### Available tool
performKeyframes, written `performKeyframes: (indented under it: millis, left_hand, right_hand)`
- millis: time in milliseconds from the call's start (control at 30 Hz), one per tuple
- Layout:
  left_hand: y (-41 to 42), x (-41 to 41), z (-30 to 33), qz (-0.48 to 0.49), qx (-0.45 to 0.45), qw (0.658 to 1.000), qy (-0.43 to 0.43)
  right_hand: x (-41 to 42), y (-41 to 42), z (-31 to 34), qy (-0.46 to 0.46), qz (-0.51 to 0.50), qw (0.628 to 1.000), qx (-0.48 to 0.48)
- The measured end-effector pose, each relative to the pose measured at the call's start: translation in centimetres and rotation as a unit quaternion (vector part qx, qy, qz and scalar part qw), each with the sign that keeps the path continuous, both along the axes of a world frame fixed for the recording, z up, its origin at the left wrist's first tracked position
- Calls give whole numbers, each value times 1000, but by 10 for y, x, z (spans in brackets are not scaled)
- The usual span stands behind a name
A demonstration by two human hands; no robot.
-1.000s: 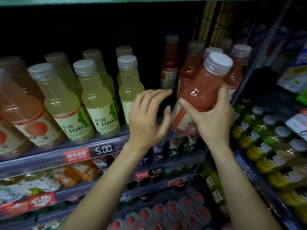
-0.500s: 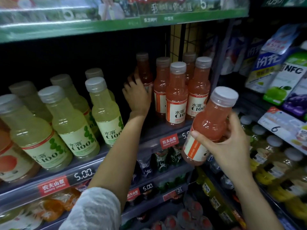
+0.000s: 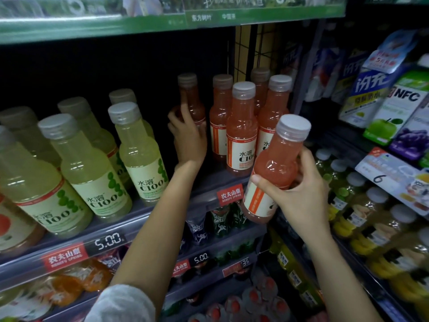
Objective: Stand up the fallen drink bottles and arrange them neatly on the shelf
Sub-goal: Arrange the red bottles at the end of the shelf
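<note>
right hand [image 3: 299, 194] clamped on pink bottle [image 3: 276, 168], near-right off shelf [image 3: 209, 182], axis tilted cap-right | left hand [image 3: 189, 135] gripped far-left rear bottle [image 3: 190, 98] | open slot lay left of held bottle, nearer left hand

I see a pink drink bottle [image 3: 275, 169] with a grey-white cap and an orange-striped white label held off the shelf [image 3: 204, 182] at about four o'clock of the frame, its cap tilted toward one o'clock. A second pink bottle [image 3: 190, 98] stands upright deep on the shelf at twelve o'clock (its lower half is hidden). Four more pink bottles [image 3: 242, 129] stand upright in a cluster just beside it, toward three o'clock.
</note>
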State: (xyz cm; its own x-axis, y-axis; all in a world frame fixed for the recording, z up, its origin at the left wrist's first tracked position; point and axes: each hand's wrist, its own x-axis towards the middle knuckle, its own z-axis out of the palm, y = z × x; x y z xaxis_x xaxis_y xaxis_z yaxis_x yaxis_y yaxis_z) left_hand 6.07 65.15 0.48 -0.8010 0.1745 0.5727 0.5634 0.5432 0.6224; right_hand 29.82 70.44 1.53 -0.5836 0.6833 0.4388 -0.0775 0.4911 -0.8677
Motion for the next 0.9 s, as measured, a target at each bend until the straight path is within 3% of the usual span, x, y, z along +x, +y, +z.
performKeyframes:
  millis: [167, 267, 467, 800, 900]
  left_hand:
    - [-25, 30, -4, -89, 134, 987, -21]
    - [-27, 35, 5, -95, 198, 975, -42]
    - [-21, 15, 13, -82, 185, 975, -91]
    - [-47, 52, 2, -129, 178, 974, -62]
    - [-50, 52, 9, -157, 197, 964, -88]
  right_hand:
    - [-8, -1, 2, 3, -8, 1000, -16]
    - [-11, -2, 5, 2, -13, 1000, -10]
    - [-11, -5, 6, 4, -12, 1000, -2]
    - [-10, -7, 3, 2, -18, 1000, 1]
    - [-11, -8, 5, 3, -21, 1000, 4]
